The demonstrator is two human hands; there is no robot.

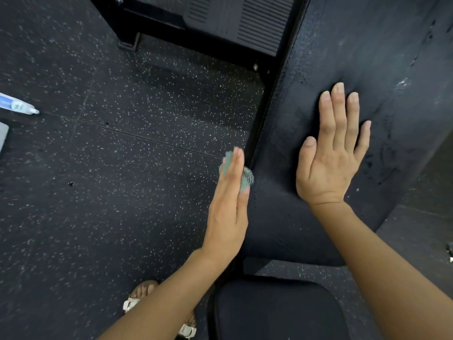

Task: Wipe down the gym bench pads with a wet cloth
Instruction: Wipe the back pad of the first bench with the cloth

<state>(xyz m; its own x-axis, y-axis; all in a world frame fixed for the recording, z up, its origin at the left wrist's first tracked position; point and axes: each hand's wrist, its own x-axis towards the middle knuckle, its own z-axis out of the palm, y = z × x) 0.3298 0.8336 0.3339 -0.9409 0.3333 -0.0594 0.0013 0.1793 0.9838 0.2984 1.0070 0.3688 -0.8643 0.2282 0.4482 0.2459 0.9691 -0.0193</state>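
The long black bench pad [362, 57] runs up the right side, its surface scuffed and worn. My right hand [331, 153] lies flat on top of it, fingers straight and spread a little. My left hand [229, 204] is turned edge-on at the pad's left side, its straight fingers pressing a small blue-green cloth [246, 177] against the pad's side edge. Most of the cloth is hidden behind the fingers. A second black pad, the seat [277, 312], sits below at the bottom centre, separated from the long pad by a gap.
Speckled black rubber flooring [110, 168] fills the left. A white and blue bottle [18, 105] lies on the floor at the far left. A black machine base [220, 18] stands at the top. My sandalled foot [137, 298] is beside the seat.
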